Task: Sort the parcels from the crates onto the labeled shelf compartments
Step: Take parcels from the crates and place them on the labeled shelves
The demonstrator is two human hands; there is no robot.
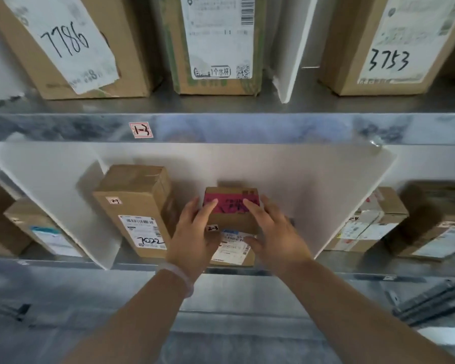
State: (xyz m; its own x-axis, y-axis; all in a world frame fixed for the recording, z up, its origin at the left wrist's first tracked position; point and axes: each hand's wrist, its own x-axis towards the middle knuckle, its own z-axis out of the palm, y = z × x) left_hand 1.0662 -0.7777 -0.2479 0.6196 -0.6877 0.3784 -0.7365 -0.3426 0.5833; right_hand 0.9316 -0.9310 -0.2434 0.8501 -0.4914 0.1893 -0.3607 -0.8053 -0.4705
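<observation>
I read this as the placing step: a small cardboard parcel (231,224) with a pink label on top sits in the middle compartment of the lower shelf (168,266), just right of a taller box marked 7022 (139,211) and left of the slanted white divider (352,200). My left hand (192,232) lies along the parcel's left side, fingers spread and reaching onto the top; my right hand (273,229) mirrors it on the right side, thumb near the shipping label at the front. Both hands are open and pressed flat against the box, not curled around it. A small tag on the parcel appears to read 2-3, and the taller box beside it carries a tag that looks the same, so the compartment seems right; the beam above shows 1-3 (140,130) for the upper row

Next, I judge, the parcel wants a light push back to square it with its neighbour, then both hands come away cleanly without dragging it forward, and I go back to the crates, which are out of view here
</observation>
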